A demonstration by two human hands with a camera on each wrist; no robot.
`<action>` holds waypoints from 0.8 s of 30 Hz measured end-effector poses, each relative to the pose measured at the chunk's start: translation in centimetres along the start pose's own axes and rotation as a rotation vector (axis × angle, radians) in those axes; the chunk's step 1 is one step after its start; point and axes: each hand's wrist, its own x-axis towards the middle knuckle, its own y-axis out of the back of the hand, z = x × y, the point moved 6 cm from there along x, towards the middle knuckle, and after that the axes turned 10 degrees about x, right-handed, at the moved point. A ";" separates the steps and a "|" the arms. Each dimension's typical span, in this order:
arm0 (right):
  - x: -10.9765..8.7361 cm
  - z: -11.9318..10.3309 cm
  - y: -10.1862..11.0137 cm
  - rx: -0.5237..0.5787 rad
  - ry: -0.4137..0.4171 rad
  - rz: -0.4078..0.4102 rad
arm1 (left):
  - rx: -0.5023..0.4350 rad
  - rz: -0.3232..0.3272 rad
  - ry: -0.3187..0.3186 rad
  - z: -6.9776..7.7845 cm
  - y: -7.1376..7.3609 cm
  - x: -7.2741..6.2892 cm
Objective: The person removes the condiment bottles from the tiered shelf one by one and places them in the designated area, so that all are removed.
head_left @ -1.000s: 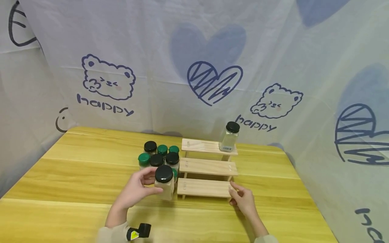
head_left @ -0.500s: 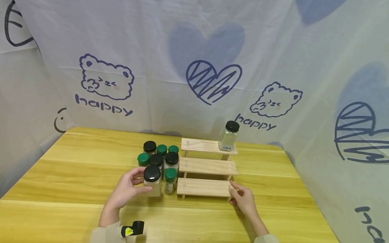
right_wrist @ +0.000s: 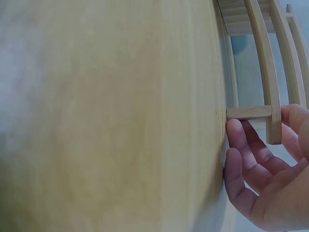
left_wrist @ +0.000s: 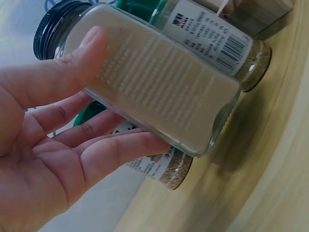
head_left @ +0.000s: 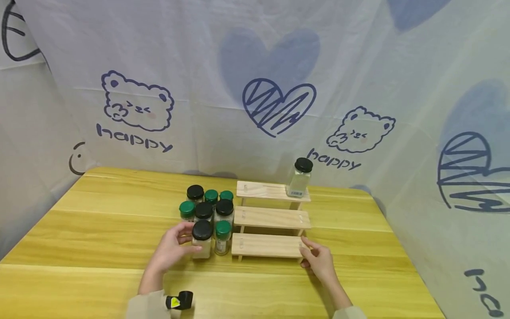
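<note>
My left hand holds a square glass spice jar with a black lid, upright at the front of a cluster of jars. In the left wrist view, the thumb lies along one face of this jar, which contains pale powder, and the fingers are on its other side. Whether its base touches the table is unclear. A green-capped spice jar stands just to its right. My right hand grips the right end of the lowest wooden shelf; in the right wrist view its fingers curl by the shelf's leg.
Behind the held jar stand several more jars with black lids or green lids. The middle shelf and top shelf rise behind the lowest. One black-lidded jar stands at the top shelf's right end.
My left hand has carried the black-lidded jar leftward, then slightly back right, uncovering the green-capped jar at the front. The right hand keeps its place on the shelf end.
</note>
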 end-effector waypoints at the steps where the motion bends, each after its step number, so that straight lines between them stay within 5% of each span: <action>1: 0.0 0.0 0.0 -0.002 0.002 0.002 | 0.004 0.000 0.002 0.0 -0.1 0.1; 24: -0.1 -0.2 0.0 0.008 -0.005 0.006 | 0.051 0.029 0.047 -0.6 -0.7 0.3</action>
